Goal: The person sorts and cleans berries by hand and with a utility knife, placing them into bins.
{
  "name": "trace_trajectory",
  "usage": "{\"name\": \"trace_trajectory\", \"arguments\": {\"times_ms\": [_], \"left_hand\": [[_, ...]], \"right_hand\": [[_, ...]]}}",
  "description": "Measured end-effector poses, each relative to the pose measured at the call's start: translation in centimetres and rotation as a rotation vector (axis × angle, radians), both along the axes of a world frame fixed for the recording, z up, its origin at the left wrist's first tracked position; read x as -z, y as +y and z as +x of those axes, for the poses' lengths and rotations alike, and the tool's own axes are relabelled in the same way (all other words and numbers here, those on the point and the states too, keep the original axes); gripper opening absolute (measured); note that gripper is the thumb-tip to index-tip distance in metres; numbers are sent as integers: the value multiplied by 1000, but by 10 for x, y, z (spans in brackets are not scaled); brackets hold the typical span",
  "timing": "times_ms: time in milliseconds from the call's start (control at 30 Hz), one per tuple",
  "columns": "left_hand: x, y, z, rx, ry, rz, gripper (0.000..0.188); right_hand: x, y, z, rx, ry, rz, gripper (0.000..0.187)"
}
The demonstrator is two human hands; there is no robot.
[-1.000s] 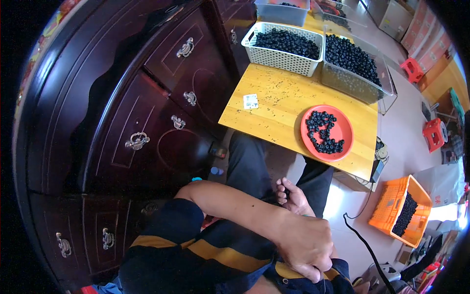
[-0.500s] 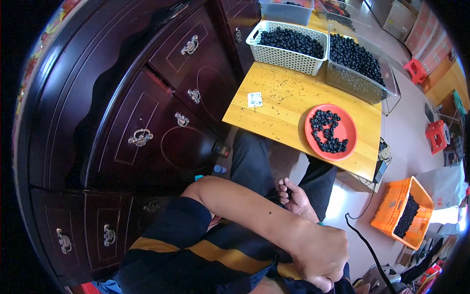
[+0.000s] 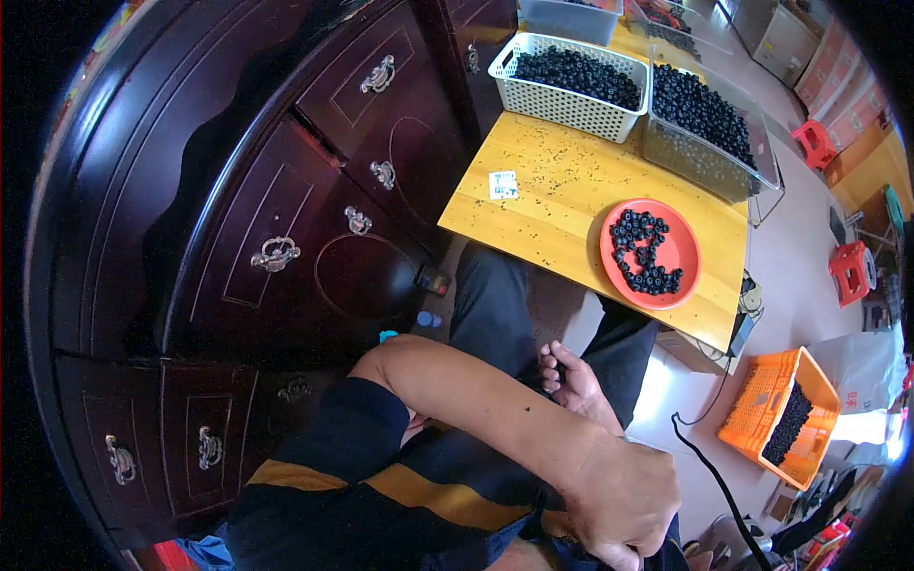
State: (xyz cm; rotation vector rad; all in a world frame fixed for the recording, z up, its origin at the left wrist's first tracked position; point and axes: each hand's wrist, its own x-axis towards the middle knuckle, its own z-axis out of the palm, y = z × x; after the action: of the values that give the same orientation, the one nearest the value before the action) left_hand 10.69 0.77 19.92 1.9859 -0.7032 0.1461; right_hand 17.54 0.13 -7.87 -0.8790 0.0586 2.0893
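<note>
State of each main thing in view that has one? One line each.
Left hand: curled, contents unclear
Right hand: curled, contents unclear
Red plate: part-filled with dark round pieces
White basket: open-topped, well filled
Clear bin: well filled
Orange crate: open-topped, part filled
Table: littered on top
White card: lying flat
Cabinet doors: closed

Plate (image 3: pixel 682 249) on table (image 3: pixel 562 205), basket (image 3: pixel 564 107) behind

Head-worn fisheye view, looking down (edges bowed), close above left forearm (image 3: pixel 486 400)
</note>
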Motion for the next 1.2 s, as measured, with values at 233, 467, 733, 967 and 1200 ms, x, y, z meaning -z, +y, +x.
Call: {"name": "trace_trajectory", "arguments": {"times_ms": [233, 467, 733, 967, 1200], "left_hand": [[26, -8, 5, -106, -47, 141, 42], [82, 47, -54, -423, 273, -190, 35], [187, 77, -94, -1317, 451, 77, 27], [193, 71, -90, -1191, 392, 261, 16], [206, 69, -88, -1195, 526, 313, 27]], "right_hand": [[13, -2, 3, 34, 141, 10, 27], [-10, 2, 17, 246, 367, 56, 54], [-14, 9, 5, 206, 493, 202, 67], [-26, 7, -3, 169, 359, 62, 65], [-2, 2, -2, 161, 388, 104, 56]]}}
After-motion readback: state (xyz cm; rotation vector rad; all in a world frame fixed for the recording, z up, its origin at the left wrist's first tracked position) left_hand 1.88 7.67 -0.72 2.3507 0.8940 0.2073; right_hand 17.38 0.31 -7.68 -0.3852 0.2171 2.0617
